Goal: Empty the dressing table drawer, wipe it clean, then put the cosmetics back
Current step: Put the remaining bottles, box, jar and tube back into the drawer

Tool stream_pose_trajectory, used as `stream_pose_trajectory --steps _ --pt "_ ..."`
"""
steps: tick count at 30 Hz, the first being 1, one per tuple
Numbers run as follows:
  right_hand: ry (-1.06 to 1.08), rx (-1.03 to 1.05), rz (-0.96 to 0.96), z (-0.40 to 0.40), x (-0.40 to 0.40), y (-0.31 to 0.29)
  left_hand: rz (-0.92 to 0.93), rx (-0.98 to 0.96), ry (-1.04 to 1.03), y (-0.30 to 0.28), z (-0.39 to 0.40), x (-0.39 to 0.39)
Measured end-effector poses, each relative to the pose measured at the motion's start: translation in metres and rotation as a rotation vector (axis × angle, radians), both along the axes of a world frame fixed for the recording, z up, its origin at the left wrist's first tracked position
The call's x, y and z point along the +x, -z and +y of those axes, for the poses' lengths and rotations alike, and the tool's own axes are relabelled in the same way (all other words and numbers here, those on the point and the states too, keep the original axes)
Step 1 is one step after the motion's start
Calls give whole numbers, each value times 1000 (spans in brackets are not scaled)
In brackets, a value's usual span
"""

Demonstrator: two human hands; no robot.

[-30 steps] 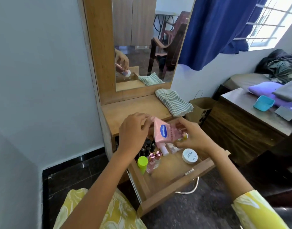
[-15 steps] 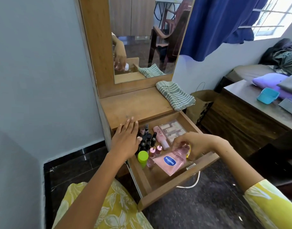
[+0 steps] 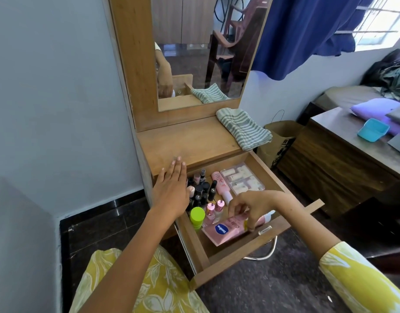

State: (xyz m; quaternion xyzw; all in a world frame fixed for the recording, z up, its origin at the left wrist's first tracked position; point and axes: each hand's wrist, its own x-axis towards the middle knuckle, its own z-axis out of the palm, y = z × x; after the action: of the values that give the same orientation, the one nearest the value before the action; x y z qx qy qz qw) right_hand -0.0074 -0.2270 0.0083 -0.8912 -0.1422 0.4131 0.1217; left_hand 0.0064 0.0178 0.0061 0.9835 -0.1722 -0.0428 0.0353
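**Cosmetics going back into the drawer, pink pouch just set down**

The bench, a wooden dressing table, stretches ahead of both hands, with a striped cloth folded on it well beyond the right hand. The drawer stands pulled out beneath both hands and is already well stocked, so this looks like the last step of the task: returning the cosmetics after the wipe. It seems nearly done, though whether more items wait out of view cannot be told.

Under the right hand lies the pink pouch, flat on the drawer floor near the front wall. Beyond that hand sit a clear box of pale pieces and a pink bottle on its side. Between the hands stand two small pink-capped bottles and a green-capped jar; just beside the left hand's thumb is a cluster of dark nail polish bottles.

The left hand is spread flat, fingers straight and together, resting at the drawer's left edge with its tips on the lip of the bench; it holds nothing. The right hand has its fingers curled downward, their tips pinching the upper end of the pouch.

The next move likely calls for letting the pouch go, lifting the right hand clear without knocking the upright bottles, then sliding the drawer shut
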Motion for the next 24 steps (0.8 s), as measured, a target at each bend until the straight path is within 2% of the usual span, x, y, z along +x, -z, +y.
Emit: stream_pose_trajectory --steps 7,12,24 --pt "3 52 -14 0 -4 8 -11 -34 4 5 2 1" --pt "45 109 -120 -6 -13 14 -18 -42 -4 9 2 1" --pt "87 82 -308 1 -33 26 -28 -47 -19 11 -1 0"
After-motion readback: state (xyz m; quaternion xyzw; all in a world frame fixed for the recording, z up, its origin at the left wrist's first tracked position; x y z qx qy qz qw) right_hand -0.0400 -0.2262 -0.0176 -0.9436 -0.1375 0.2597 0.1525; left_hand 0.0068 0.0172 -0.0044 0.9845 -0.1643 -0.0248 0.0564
